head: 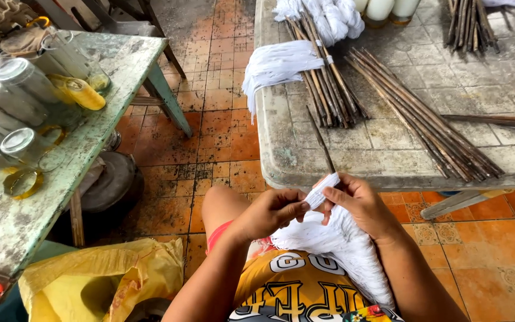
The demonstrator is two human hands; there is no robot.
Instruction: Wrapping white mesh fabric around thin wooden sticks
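My left hand [271,210] and my right hand [360,204] meet over my lap, both pinching a bundle of white string [344,241] that drapes down across my yellow shirt. A short twisted length of the white string sticks up between the fingertips. One thin dark stick [322,142] lies on the worn table [388,161] just above my hands, its near end at the table's front edge.
Bundles of dark sticks [424,113] and more white string [275,67] lie on the table. At left a green bench [49,179] carries upturned glass jars [19,80]. A yellow sack [99,277] sits below it on the orange tiled floor.
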